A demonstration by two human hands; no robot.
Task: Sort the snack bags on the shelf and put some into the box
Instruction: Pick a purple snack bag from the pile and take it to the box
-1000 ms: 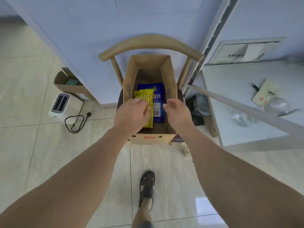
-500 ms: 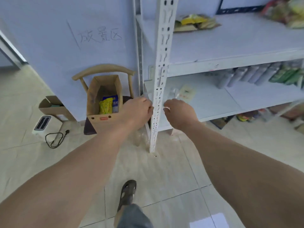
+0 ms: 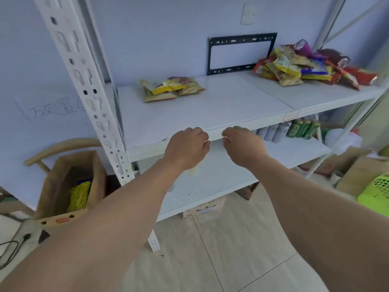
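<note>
Our hands (image 3: 214, 144) are loosely curled and empty, small bag pile (image 3: 170, 88) straight ahead, nearer the left.

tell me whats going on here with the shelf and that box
A person is sorting snack bags from a shelf into a box. Both hands, left and right, are empty with loosely curled fingers, held in front of the shelf's front edge. A small pile of bags lies at the shelf's left, a big mixed pile at its right. The box, on a chair to the left, holds a yellow bag and a blue one behind it.
</note>
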